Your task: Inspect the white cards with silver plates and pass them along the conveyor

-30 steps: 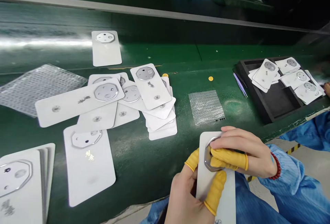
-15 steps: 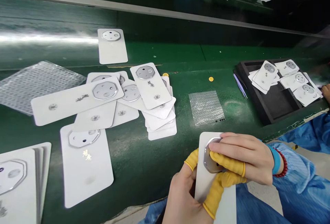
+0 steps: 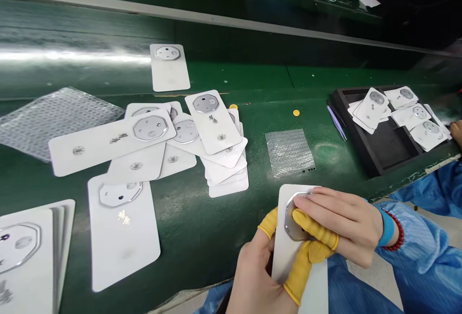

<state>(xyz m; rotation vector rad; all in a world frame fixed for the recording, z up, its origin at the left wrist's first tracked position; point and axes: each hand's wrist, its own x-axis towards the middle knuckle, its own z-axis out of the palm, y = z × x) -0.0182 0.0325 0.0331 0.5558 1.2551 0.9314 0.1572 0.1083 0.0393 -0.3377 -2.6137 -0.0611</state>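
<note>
My left hand [image 3: 265, 275] grips a white phone back cover [image 3: 287, 251] from below at the table's near edge; its thumb and a finger wear yellow finger cots. My right hand [image 3: 341, 220] lies over the cover's upper end, its fingers pressed onto the silver octagonal camera ring [image 3: 291, 215], one finger in a yellow cot. The ring is partly hidden under those fingers. A loose heap of the same white covers [image 3: 212, 136] lies on the green mat to the left.
A black tray [image 3: 382, 145] with several covers stands at the right. A small bubble-wrap piece [image 3: 288, 151] lies ahead of my hands, a larger sheet [image 3: 50, 119] at far left. One cover [image 3: 169, 67] lies alone further back. Another person's fingertip [image 3: 457, 128] shows at the right edge.
My right hand has slid slightly down and left over the camera ring, its fingers flatter on it. The left hand keeps its hold. The view has shifted a little.
</note>
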